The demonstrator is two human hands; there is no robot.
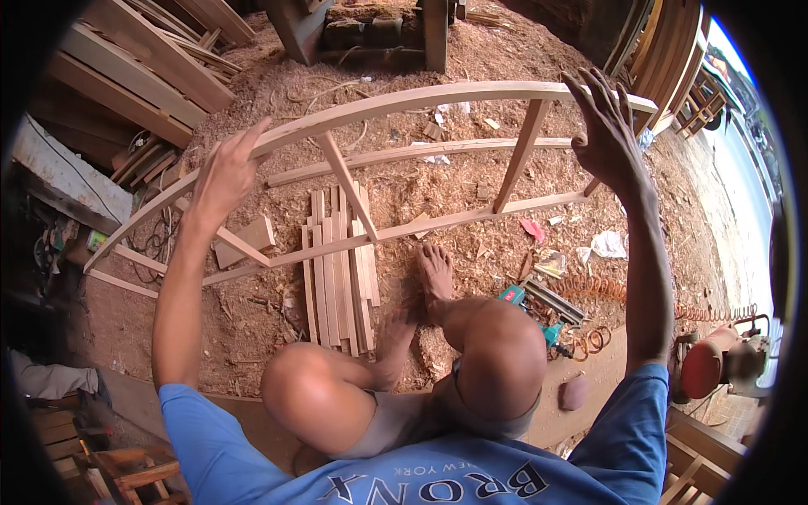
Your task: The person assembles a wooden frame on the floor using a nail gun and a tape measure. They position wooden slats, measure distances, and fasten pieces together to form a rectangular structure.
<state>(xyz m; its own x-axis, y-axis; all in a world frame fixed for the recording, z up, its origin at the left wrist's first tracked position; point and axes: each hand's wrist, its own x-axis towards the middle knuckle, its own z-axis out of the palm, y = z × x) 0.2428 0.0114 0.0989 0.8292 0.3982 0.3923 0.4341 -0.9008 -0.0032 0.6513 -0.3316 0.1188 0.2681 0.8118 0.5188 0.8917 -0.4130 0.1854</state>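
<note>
A long ladder-like frame of pale wood (404, 97) spans in front of me, its upper rail bowed across the picture and short crosspieces joining it to a lower rail. My left hand (225, 178) is closed over the upper rail on the left side, fingers together. Toward the rail's right end, my right hand (610, 135) lies against the wood with its fingers stretched and spread. Behind the frame, a separate wooden strip (404, 157) lies on the ground. Several narrow slats (337, 278) are bunched below the lower rail, beside my bare feet.
Sawdust and shavings cover the ground. A teal nail gun (539, 311) with a coiled orange hose (589, 286) lies right of my knee. Stacked boards (143, 67) stand at the far left, more timber (665, 59) at the far right. A metal-legged machine (370, 34) stands ahead.
</note>
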